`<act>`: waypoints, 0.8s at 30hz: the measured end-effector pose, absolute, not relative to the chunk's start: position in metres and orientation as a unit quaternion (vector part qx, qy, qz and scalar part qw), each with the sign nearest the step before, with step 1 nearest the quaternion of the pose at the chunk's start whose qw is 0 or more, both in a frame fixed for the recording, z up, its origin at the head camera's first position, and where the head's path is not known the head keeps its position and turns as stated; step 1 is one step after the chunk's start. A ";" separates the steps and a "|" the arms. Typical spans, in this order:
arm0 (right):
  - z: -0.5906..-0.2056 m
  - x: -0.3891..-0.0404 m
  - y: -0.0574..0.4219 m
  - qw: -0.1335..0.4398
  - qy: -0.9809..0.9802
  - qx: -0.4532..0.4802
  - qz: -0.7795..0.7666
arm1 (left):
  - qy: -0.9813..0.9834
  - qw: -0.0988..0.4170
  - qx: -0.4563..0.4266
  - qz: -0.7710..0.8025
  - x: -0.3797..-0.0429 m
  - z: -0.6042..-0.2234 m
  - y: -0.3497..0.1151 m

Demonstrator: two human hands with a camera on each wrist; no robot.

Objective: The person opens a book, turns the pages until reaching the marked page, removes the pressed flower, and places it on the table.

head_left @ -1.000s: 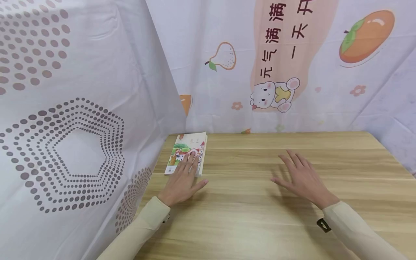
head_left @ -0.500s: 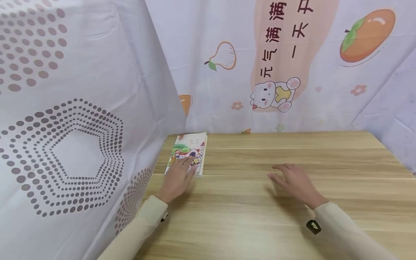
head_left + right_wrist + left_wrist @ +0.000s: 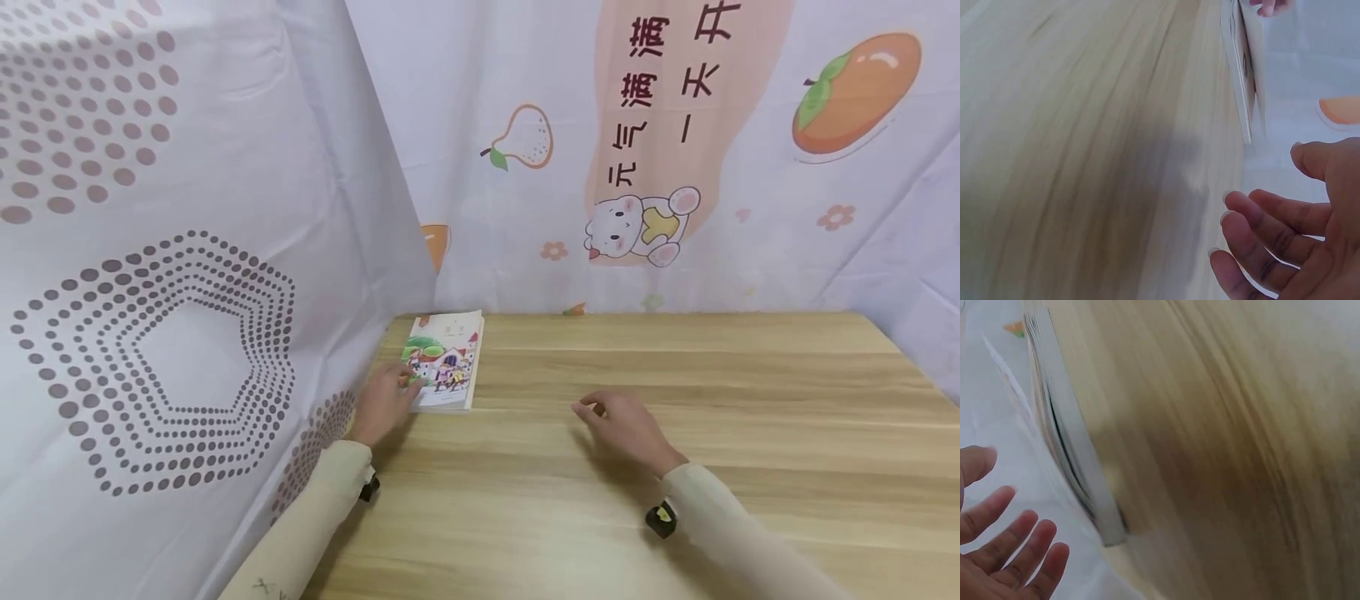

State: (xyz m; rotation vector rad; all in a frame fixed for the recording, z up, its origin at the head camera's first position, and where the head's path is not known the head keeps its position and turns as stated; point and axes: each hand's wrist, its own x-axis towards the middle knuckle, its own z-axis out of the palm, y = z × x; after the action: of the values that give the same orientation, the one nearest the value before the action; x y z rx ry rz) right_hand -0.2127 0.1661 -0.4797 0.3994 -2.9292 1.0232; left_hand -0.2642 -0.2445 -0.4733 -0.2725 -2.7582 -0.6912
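A paperback book with a colourful cartoon cover of children and a castle-like house lies at the table's far left corner. My left hand is at its lower left corner, overlapping it in the head view. In the left wrist view, the fingers of that hand are spread and loosely bent beside the book's page edges, with nothing between them. My right hand hovers over the middle of the table, to the right of the book. Its fingers hang loosely curled and hold nothing.
The wood-grain table spreads out to the right. A white curtain with dot patterns hangs close along the left side, and a printed fruit-and-bear cloth hangs behind the far edge. Both sleeves carry a dark wrist device.
My left hand has drawn back off the book's cover toward its lower left corner. My right hand has moved left, and its fingers have gone from spread to loosely curled.
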 end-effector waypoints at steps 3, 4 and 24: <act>-0.481 -0.216 0.153 -0.002 -0.933 0.129 0.337 | -0.959 0.118 -0.065 -0.249 -0.270 -0.475 -0.251; -0.481 -0.217 0.149 -0.003 -0.932 0.129 0.339 | -0.960 0.113 -0.059 -0.247 -0.272 -0.475 -0.253; -0.496 -0.241 0.067 -0.025 -0.918 0.131 0.373 | -0.961 0.019 -0.005 -0.277 -0.284 -0.486 -0.268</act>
State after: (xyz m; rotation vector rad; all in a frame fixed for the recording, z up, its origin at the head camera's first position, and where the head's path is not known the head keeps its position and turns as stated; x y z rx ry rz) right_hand -0.2414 0.0675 -0.4962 0.4199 -2.9317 1.1921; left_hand -0.2841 -0.2683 -0.4855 -0.0165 -2.9825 -0.8601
